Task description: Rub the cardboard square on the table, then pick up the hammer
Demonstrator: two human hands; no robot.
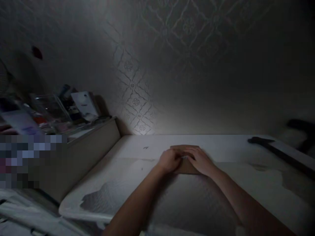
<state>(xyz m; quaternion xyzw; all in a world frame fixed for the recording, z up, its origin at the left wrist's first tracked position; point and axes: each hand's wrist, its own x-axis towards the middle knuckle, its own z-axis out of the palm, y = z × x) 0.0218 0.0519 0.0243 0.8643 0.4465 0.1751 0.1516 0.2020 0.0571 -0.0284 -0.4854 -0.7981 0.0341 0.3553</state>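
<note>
A flat brown board [188, 168], perhaps wood or cardboard, lies on the white table under both my hands. My left hand [169, 160] rests on its left side, fingers curled in toward the middle. From the right, my right hand [200, 160] reaches over the board with bent fingers and a lowered thumb. Between the fingertips shows a small pale thing [184, 157], too dim and blurred to name. The fingers of both hands close in around it, and they hide most of what they hold.
A dark hammer [278, 150] lies at the table's right. Two small dark slivers, perhaps nails [145, 147], lie left of the board. The white tabletop [133, 144] has worn grey patches. At left, a raised shelf [98, 137] carries boxes and clutter. A patterned wall stands behind.
</note>
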